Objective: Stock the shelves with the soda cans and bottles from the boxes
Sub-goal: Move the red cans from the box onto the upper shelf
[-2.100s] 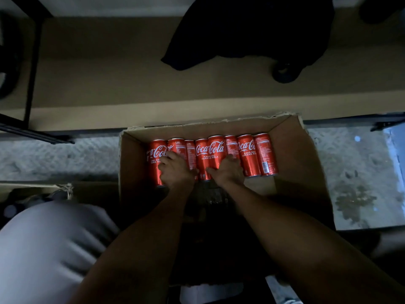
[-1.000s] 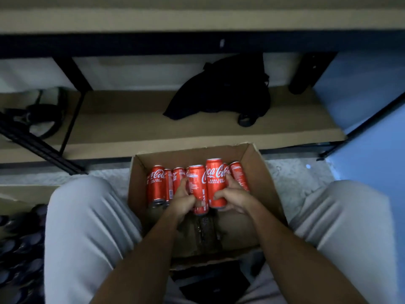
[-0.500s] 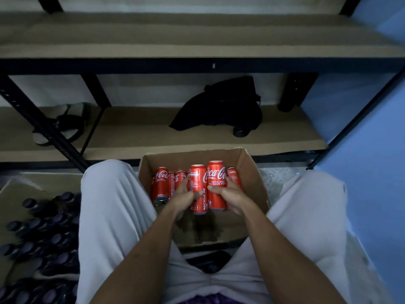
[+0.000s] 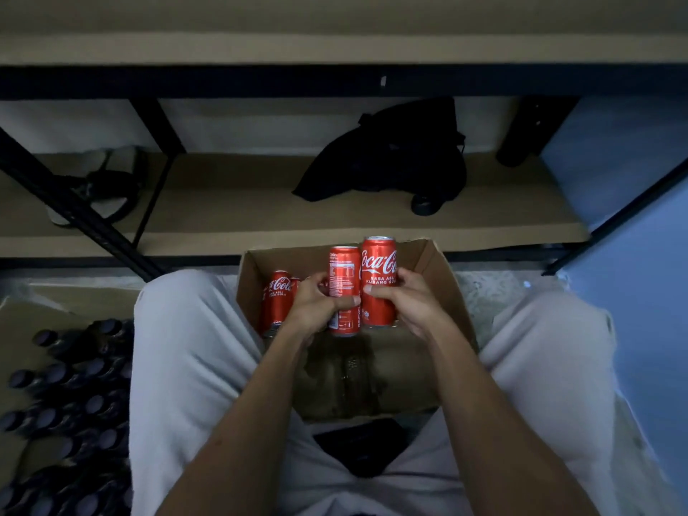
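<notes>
An open cardboard box (image 4: 443,277) sits on the floor between my knees. My left hand (image 4: 320,303) grips a red Coca-Cola can (image 4: 343,270) and my right hand (image 4: 409,299) grips a second red can (image 4: 379,270); both cans are upright, side by side, lifted above the box. More red cans (image 4: 277,292) stand in the box's left part, partly hidden by my left hand. A low tan shelf board (image 4: 238,214) runs just behind the box, with an upper shelf (image 4: 335,42) above it.
A black bag (image 4: 391,158) and a dark round object (image 4: 424,206) lie on the low shelf's right half; a sandal (image 4: 100,188) lies at its left. Black metal uprights (image 4: 74,206) frame the shelf. Several dark-capped bottles (image 4: 70,396) fill a box at my left. A blue wall (image 4: 640,255) stands at the right.
Both hands closed round two cans in the row and lifted them higher out of the box. The view pulled back and tilted up, so the shelves came into sight.
</notes>
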